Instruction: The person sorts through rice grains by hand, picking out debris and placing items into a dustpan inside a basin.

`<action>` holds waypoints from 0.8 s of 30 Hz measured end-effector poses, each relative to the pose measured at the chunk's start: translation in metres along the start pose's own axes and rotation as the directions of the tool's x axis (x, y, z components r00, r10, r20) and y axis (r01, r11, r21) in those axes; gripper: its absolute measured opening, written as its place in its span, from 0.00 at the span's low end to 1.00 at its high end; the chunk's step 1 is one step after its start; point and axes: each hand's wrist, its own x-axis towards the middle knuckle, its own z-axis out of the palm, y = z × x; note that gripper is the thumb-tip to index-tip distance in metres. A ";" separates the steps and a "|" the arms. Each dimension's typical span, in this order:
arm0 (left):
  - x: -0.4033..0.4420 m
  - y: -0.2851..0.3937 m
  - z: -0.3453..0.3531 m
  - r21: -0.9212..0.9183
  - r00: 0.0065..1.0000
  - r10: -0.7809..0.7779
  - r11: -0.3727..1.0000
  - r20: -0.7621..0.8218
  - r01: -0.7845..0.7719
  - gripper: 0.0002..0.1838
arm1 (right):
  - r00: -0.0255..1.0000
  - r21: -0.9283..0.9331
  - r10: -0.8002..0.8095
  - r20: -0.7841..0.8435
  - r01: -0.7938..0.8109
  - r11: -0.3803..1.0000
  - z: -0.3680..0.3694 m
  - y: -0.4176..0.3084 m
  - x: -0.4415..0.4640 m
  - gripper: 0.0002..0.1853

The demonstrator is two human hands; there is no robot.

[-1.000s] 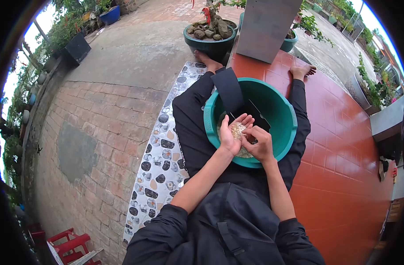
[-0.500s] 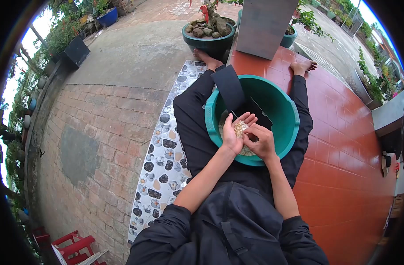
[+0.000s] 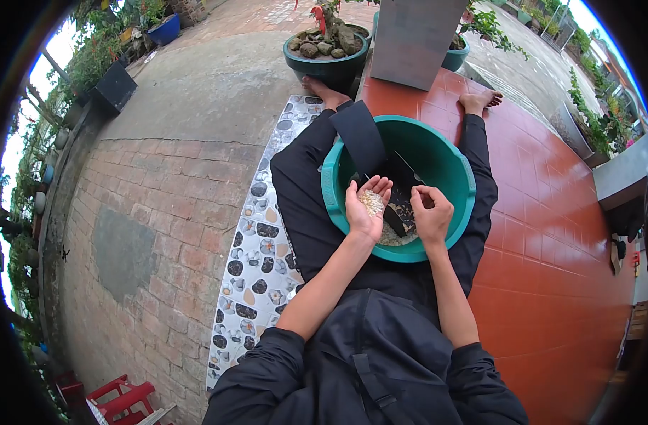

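A green tub (image 3: 448,159) stands between my legs. Over its near left part my left hand (image 3: 366,212) is palm up, cupped around a small heap of pale grains (image 3: 372,202). My right hand (image 3: 431,214) hangs over the tub's near right part, apart from my left, with thumb and fingertips pinched together; whatever is between them is too small to make out. Inside the tub lies a black object (image 3: 402,202) with some grains on it, and more pale grains (image 3: 394,236) cover the bottom near me. A dark curved panel (image 3: 360,138) leans over the rim.
Beyond the tub are a potted tree (image 3: 327,60) and a grey pillar (image 3: 416,42). Pebble-patterned tiles (image 3: 256,273) lie to the left, red tiles (image 3: 543,283) to the right. A red stool (image 3: 122,400) is at the lower left.
My right hand has moved right, away from my left palm, and its fingers stay pinched. The black object with grains on it now shows between my hands.
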 end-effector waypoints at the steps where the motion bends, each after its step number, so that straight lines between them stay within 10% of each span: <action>1: -0.001 0.000 0.001 -0.010 1.000 -0.017 1.000 0.003 0.017 0.28 | 0.999 0.017 0.019 -0.031 -0.019 1.000 0.000 0.000 0.001 0.03; 24: -0.006 -0.002 0.008 0.110 0.970 -0.231 0.969 0.077 0.222 0.31 | 0.841 -0.050 -0.410 0.353 0.454 0.889 0.006 -0.003 -0.007 0.06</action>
